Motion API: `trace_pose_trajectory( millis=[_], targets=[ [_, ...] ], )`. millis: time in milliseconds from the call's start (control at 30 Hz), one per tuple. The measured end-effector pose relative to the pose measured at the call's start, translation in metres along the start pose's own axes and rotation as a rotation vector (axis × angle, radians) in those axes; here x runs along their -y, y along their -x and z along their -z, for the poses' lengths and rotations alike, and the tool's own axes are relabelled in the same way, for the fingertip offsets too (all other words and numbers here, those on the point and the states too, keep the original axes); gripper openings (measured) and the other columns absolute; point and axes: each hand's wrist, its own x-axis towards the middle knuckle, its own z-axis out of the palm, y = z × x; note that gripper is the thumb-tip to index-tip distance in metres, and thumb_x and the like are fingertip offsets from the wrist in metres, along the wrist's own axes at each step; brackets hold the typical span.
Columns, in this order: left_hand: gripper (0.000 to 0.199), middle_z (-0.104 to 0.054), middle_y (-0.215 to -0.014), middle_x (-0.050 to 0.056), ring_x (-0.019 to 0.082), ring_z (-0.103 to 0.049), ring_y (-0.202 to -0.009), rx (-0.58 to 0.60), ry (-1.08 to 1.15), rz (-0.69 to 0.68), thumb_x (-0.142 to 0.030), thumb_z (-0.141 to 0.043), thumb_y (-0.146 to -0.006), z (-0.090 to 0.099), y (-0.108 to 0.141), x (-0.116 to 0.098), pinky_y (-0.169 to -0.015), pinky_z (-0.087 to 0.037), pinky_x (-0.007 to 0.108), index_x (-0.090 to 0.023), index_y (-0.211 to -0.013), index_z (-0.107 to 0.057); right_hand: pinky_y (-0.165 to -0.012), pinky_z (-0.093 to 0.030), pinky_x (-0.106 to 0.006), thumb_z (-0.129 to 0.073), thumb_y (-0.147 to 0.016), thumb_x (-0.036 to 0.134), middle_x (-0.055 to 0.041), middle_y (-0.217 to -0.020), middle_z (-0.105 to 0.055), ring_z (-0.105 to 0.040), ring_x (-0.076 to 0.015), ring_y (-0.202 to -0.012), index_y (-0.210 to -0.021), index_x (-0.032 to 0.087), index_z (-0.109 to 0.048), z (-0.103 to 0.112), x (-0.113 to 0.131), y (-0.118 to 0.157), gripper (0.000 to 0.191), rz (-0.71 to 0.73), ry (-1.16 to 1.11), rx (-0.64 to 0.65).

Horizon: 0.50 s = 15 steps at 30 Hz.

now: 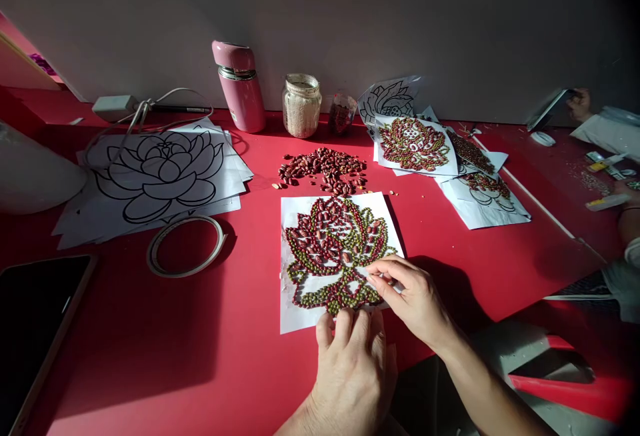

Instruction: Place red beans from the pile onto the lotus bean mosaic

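Right hand (414, 295) (bare) over mosaic (344, 243)

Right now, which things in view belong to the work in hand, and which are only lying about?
Likely in the work: bean picture, right hand over it; loose red beans.
Probably only lying about: pink flask; phone at left.

Hard light from my left casts the shadow of my right hand (413, 293) rightward on the worktop (255, 303); the wall (350, 16) is dim, the right corners blackened.
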Motion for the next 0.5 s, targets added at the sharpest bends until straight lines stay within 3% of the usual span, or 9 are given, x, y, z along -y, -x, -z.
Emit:
trace_pose_trajectory(
  millis=[500],
  targets=[
    [0.019, -0.059, -0.082, -0.003, 0.016, -0.043, -0.073, -0.031, 0.001, -0.020, -0.019, -0.059, -0.069, 0.000, -0.001, 0.000, -0.072, -0.029, 0.035, -0.021, -0.088, -0.058, -0.069, -0.048, -0.027, -0.052, -0.083, 0.015, -0.0056, -0.092, -0.051, -0.055, -0.0146, -0.080, -0.087, 0.018, -0.065, -0.012, -0.003, -0.001, 0.013, 0.055, 0.037, 0.022]
  ],
)
